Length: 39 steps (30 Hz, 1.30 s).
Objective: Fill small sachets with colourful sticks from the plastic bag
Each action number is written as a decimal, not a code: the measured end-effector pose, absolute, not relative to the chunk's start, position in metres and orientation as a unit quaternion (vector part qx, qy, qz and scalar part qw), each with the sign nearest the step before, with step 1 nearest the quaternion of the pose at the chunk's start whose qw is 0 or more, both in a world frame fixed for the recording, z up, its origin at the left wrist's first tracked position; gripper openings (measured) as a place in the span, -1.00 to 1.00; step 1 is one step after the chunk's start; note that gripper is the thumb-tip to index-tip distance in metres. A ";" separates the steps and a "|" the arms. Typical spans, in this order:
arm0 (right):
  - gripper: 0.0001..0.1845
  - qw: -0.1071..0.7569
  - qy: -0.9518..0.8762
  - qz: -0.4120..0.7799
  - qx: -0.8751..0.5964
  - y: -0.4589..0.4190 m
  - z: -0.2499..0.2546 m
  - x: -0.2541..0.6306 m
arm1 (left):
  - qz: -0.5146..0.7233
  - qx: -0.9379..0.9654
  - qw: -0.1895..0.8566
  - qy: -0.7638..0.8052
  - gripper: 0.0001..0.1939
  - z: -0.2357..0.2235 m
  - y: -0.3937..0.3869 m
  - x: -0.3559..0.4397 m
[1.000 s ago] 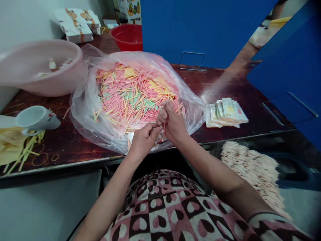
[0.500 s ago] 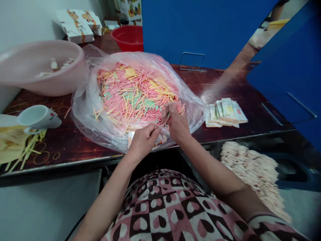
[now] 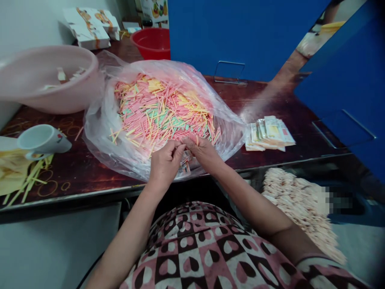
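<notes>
A clear plastic bag (image 3: 99,146) lies spread on the table, heaped with thin pink, yellow and green sticks (image 3: 159,116). Over its near edge my two hands meet, fingertips touching. My left hand (image 3: 166,163) is closed in a pinch, and what it pinches is hidden. My right hand (image 3: 202,153) is closed too, with thin pink sticks showing at its fingers; how many, I cannot tell. Small printed packets (image 3: 185,163) lie just beneath the hands, partly covered by them.
Flat packets (image 3: 270,134) are stacked to the right. On the left are a white mug (image 3: 40,140) on its side, yellow strips (image 3: 33,180) and a pale basin (image 3: 60,98). Behind stand a red basin (image 3: 152,44), white boxes (image 3: 90,30) and a blue panel (image 3: 246,36).
My right hand has come out of the stick heap, moving left and toward me, to meet my left hand. The left hand has shifted slightly left and up. The view has shifted slightly.
</notes>
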State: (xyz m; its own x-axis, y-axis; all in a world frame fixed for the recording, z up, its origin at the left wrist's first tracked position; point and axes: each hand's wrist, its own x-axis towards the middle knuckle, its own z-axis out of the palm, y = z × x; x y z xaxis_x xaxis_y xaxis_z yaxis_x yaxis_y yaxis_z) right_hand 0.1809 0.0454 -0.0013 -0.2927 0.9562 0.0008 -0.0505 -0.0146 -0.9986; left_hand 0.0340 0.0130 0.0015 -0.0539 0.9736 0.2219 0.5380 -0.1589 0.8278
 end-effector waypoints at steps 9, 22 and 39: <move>-0.49 0.493 -0.506 0.575 -0.413 0.057 0.005 0.191 | 0.521 0.547 0.373 0.540 -0.75 -0.004 0.017 0.031; -0.47 0.454 -0.534 0.582 -0.412 0.038 0.001 0.191 | 0.526 0.521 0.420 0.525 -0.70 0.000 0.012 0.028; -0.47 0.424 -0.571 0.580 -0.397 0.040 0.024 0.209 | 0.601 0.535 0.377 0.458 -0.94 0.000 0.011 0.010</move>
State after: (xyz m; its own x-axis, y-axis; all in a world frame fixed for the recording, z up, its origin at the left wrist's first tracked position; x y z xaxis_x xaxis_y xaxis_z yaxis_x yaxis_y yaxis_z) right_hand 0.2091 0.0401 0.0245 -0.3264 0.9449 0.0243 -0.0385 0.0124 -0.9992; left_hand 0.0100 0.0106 -0.0002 -0.1429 0.9439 0.2978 0.0368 -0.2956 0.9546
